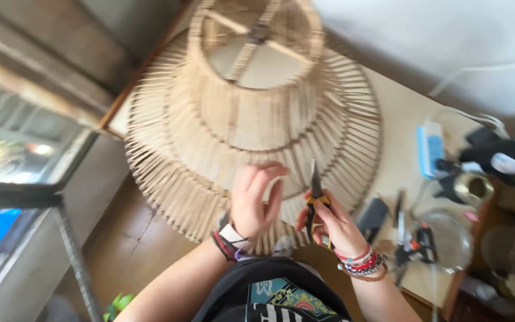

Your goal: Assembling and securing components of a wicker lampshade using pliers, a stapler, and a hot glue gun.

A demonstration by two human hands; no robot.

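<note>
Looking down, I had the tiered lampshade of pale natural rattan sticks standing on the light-coloured surface straight ahead of me, its lower fringe of thin sticks hanging past the near edge toward my lap. My left hand rested against that lower tier, fingers curled loosely on the sticks, and whether they actually pinched one I could not tell. My right hand was clenched around the yellow-and-black handles of slim pointed pliers, the tip pointing up at the shade's rim just beside my left fingers.

The shade looked light for its bulk, an open frame with air between the sticks, and I judged it stiff along its hoops but brittle at each single stick, likely to snap or spring loose if squeezed. The hoops or the cross brace at the top seemed the safe places to hold, never the free ends of the fringe.

To my right on the surface lay a blue-and-white power strip, a dark glue gun, a clear glass bowl and a blurred black object. A window frame stood at my left.
</note>
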